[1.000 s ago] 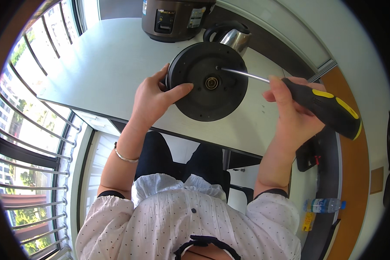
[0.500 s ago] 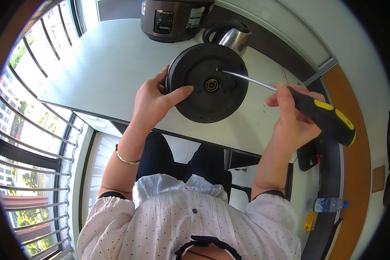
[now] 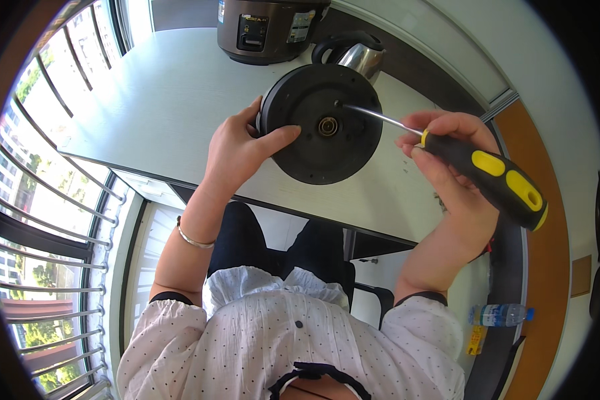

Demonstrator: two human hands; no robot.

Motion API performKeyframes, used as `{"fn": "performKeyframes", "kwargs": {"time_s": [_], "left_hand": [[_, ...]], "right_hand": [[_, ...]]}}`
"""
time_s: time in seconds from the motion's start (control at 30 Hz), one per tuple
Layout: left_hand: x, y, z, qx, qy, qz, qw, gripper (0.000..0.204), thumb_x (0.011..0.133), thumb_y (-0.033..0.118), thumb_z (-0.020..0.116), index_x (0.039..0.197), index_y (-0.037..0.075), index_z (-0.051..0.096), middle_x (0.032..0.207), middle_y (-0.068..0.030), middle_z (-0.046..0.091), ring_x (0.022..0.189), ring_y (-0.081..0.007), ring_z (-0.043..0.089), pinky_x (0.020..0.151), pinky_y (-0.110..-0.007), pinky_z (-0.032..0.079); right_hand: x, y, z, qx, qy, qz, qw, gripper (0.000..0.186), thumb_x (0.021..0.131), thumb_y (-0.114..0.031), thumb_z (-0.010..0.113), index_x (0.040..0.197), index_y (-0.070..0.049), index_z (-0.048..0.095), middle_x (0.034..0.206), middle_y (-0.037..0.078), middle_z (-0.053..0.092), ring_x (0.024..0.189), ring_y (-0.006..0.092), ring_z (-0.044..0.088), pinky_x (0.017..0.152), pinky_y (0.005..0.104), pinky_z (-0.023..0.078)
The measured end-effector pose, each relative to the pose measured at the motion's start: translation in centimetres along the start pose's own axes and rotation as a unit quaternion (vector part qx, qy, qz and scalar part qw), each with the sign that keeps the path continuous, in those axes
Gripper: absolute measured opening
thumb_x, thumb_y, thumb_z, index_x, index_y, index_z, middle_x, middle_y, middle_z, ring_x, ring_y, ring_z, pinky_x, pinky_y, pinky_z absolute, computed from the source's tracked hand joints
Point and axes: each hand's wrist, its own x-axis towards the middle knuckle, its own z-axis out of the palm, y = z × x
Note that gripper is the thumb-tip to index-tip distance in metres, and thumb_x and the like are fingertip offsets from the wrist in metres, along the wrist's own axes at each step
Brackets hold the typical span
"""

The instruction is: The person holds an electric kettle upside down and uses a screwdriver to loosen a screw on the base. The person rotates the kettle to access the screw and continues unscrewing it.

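Note:
My left hand grips the left edge of a round black appliance base, thumb lying across its face. The disc is tilted up toward me above the table. A brass-coloured ringed connector sits at its middle, with small holes around. In my right hand is a screwdriver with a black and yellow handle, held by the fingers near the shank. Its metal shank points left, and the tip meets the disc at a small hole above the connector. Whether a screw sits there is too small to tell.
A brown cooker stands at the back of the pale table. Beside it is a steel kettle with a black handle, partly behind the disc. A barred window lies left; a water bottle lies at lower right.
My right hand has turned around the screwdriver, its fingers now higher on the shank end and the yellow patches rolled into view. The disc has shifted very slightly upward.

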Motion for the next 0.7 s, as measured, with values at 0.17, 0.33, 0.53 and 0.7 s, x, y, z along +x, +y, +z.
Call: {"fn": "performKeyframes", "kwargs": {"time_s": [0.17,0.33,0.53,0.7], "left_hand": [[0.3,1.0,-0.3,-0.007,-0.021,-0.006,1.000,0.077,0.065,0.045,0.072,0.121,-0.005,0.056,0.069,-0.0081,0.063,0.063,-0.0136,0.060,0.060,-0.026,0.046],[0.3,0.8,0.0,0.027,0.000,-0.005,1.000,0.074,0.065,0.046,0.072,0.119,-0.004,0.058,0.071,-0.0092,0.065,0.066,-0.0156,0.062,0.062,-0.026,0.048],[0.2,1.1,0.1,0.032,0.001,0.004,0.999,0.069,0.065,0.047,0.072,0.115,0.000,0.062,0.073,-0.0092,0.066,0.069,-0.0176,0.063,0.065,-0.029,0.048],[0.3,1.4,0.0,0.040,0.006,0.000,0.999,0.065,0.064,0.048,0.071,0.112,0.004,0.064,0.074,-0.0082,0.066,0.071,-0.0184,0.064,0.067,-0.029,0.049]], "right_hand": [[0.8,-0.3,-0.3,-0.069,-0.015,-0.032,0.997,0.023,0.072,0.006,0.072,0.092,0.003,0.060,0.093,0.011,0.066,0.078,0.0131,0.063,0.071,0.0234,0.050],[1.8,1.7,1.5,-0.127,0.138,-0.133,0.973,0.024,0.069,0.005,0.076,0.085,0.002,0.058,0.078,0.010,0.065,0.060,0.0128,0.062,0.059,0.0245,0.052],[5.3,3.4,1.3,-0.061,0.153,-0.241,0.956,0.045,0.073,-0.003,0.076,0.109,-0.003,0.050,0.084,0.010,0.064,0.055,0.0131,0.058,0.057,0.0251,0.050],[6.5,2.9,2.4,0.039,0.116,-0.191,0.974,0.057,0.084,-0.010,0.066,0.129,0.004,0.034,0.095,0.023,0.065,0.074,0.0210,0.064,0.082,0.0315,0.047]]}}
